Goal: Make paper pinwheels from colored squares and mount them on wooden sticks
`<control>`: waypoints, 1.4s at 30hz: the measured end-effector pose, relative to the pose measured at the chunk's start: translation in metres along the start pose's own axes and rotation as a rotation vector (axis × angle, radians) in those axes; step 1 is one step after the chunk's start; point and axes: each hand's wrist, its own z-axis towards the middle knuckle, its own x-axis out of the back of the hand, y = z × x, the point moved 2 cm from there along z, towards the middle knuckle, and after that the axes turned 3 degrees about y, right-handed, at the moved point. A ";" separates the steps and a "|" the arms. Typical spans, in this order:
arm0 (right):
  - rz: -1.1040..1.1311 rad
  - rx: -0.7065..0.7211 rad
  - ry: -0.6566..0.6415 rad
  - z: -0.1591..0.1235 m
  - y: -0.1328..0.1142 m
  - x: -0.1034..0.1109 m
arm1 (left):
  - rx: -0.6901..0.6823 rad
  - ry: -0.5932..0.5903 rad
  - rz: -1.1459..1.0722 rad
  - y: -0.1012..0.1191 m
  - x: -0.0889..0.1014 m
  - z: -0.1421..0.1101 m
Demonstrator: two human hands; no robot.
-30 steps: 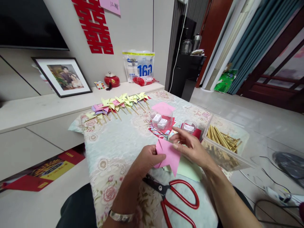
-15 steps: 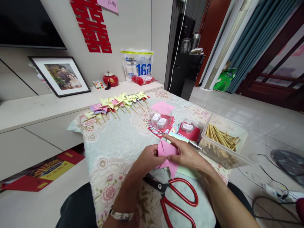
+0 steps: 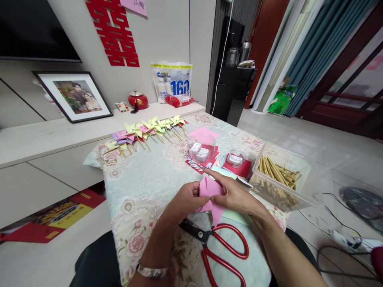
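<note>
A piece of pink paper with cut, pointed flaps is held between both hands over the front of the table. My left hand grips its left edge, thumb pressed on the middle. From the right, my right hand pinches the paper with its thumb on the centre, the index finger stretched along the top. One pink point hangs down below the thumbs. Just beneath lie red-handled scissors, blades partly under my left wrist. Pale green paper shows under my right hand.
Several finished paper pinwheels lie at the far left. Beyond my hands stand a clear round container with white boxes and a smaller clear container on red paper. A plastic bin of bamboo sticks sits at the right edge.
Both hands keep their grip on the pink paper with hardly any movement. The whole view has shifted slightly.
</note>
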 end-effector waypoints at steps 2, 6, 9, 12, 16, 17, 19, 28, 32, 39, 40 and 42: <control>0.054 -0.007 0.052 0.001 0.004 0.001 | 0.008 0.026 -0.074 0.005 0.000 -0.002; 0.257 -0.031 0.180 0.004 0.015 0.000 | -0.053 0.104 -0.198 0.018 0.002 -0.008; 0.431 -0.053 0.266 0.007 0.021 -0.005 | -0.101 0.122 -0.280 0.023 0.000 -0.011; 0.501 -0.061 0.347 0.010 0.022 -0.009 | -0.121 0.102 -0.323 0.023 -0.006 -0.009; 0.526 -0.040 0.428 0.013 0.021 -0.013 | -0.155 0.097 -0.368 0.019 -0.016 -0.005; 0.530 -0.031 0.435 0.014 0.021 -0.015 | -0.157 0.110 -0.378 0.019 -0.018 -0.004; 0.542 -0.020 0.436 0.014 0.019 -0.017 | -0.153 0.149 -0.375 0.019 -0.021 -0.004; 0.563 -0.015 0.394 0.013 0.013 -0.024 | -0.148 0.239 -0.328 0.011 -0.016 -0.002; 0.559 -0.019 0.350 0.012 0.010 -0.021 | -0.138 0.238 -0.329 0.008 -0.013 0.000; 0.715 -0.098 0.478 0.011 0.020 -0.012 | -0.081 0.251 -0.392 0.015 -0.013 -0.003; 0.688 -0.082 0.544 0.011 0.022 -0.009 | -0.076 0.261 -0.388 0.016 -0.013 -0.004; 0.616 -0.017 0.642 0.009 0.024 -0.005 | -0.069 0.284 -0.376 0.017 -0.013 -0.004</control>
